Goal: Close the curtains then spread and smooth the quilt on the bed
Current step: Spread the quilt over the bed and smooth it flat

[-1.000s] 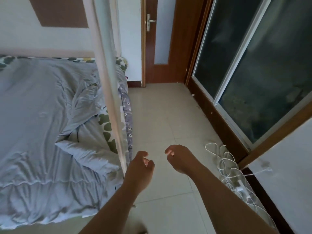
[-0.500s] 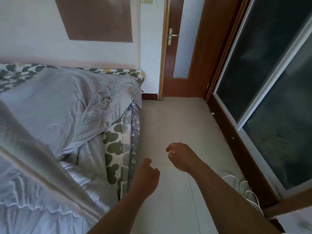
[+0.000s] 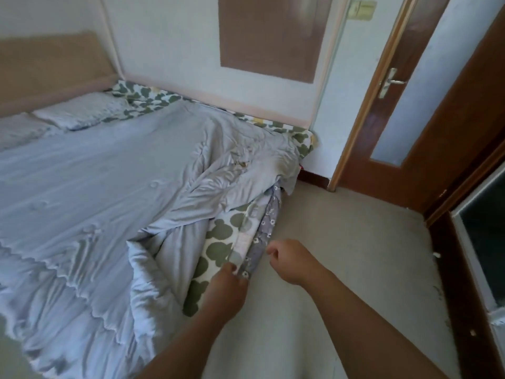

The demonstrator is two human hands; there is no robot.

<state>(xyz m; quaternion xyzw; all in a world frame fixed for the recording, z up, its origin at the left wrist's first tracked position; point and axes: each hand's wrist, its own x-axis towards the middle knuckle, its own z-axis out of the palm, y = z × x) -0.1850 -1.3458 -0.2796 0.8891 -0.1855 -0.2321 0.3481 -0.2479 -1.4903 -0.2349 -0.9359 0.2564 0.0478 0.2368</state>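
Two hands hover at the near side of the bed [image 3: 269,217]. The quilt [image 3: 95,187] lies on the bed, left of both hands, its edge bunched and turned back off the spotted sheet [image 3: 218,247]. The fold runs along the bed side, away from the person. The left hand [image 3: 226,291] is nearer, at the sheet edge, fingers curled; whether they pinch fabric cannot be told. The right hand [image 3: 291,262] hangs over the floor [image 3: 341,255], loosely curled, holding nothing. Reach leftward for the fold.
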